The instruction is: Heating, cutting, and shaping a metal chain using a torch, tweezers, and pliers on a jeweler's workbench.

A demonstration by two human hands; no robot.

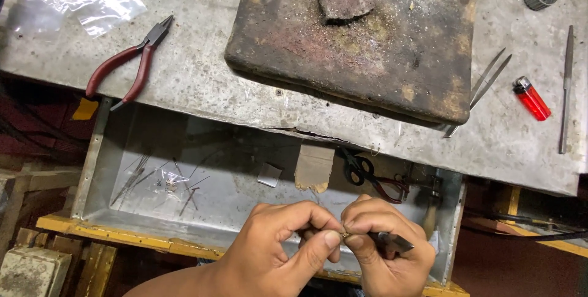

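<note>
A very small metal piece (345,235) is pinched between the thumb and the forefinger of the left hand (283,243), low in the picture and over the open metal drawer (233,193). The right hand (384,242) is closed around a dark tool (392,241); it looks like small pliers, but this cannot be told for sure. The tip of the tool is set against the piece, so both hands are clenched and touch each other at the fingertips.

The piece is too small for its shape to be seen, and how much of the work on it is already done cannot be judged. It is being worked at this moment and is not laid down.

On the metal table (202,88) above the drawer a burnt block (361,45) is placed. Red-handled pliers (130,64) lie well apart on the left, tweezers (484,85) and a red lighter (531,98) on the right, with a file (566,88) beside them. They are not touched. In the drawer, thin wires (138,177) and scissors (358,168) are seen.
</note>
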